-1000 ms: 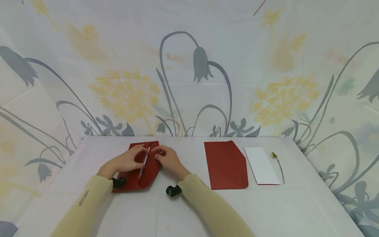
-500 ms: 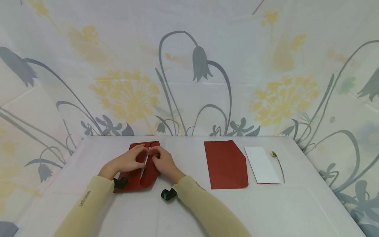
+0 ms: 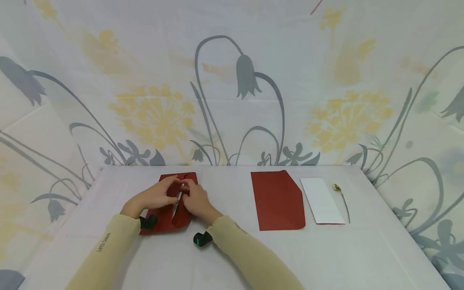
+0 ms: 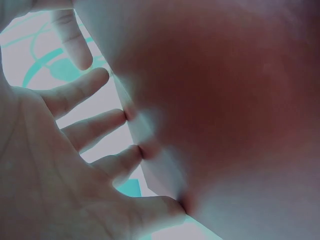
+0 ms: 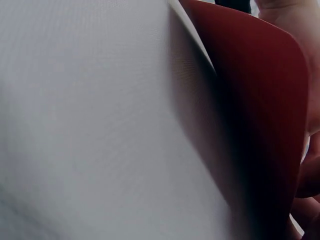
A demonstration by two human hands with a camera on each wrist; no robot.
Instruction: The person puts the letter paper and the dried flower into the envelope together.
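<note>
Right hand (image 3: 195,201) shifted slightly left toward left hand (image 3: 156,197) since a second ago. Red envelope (image 3: 164,217), left of frame centre, sits under both; long axis runs roughly up-down between them, right hand nearer the right flap (image 3: 182,217). Left fingers spread wide, touching envelope; right fingers bent, pinch unclear, wrist view blurry.

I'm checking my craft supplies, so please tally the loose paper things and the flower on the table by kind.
Red paper pieces: 2
White card: 1
Flower: 1
Total: 4
A white strip showing in the left red piece is not counted; I can't tell whether it is a separate card.
</note>
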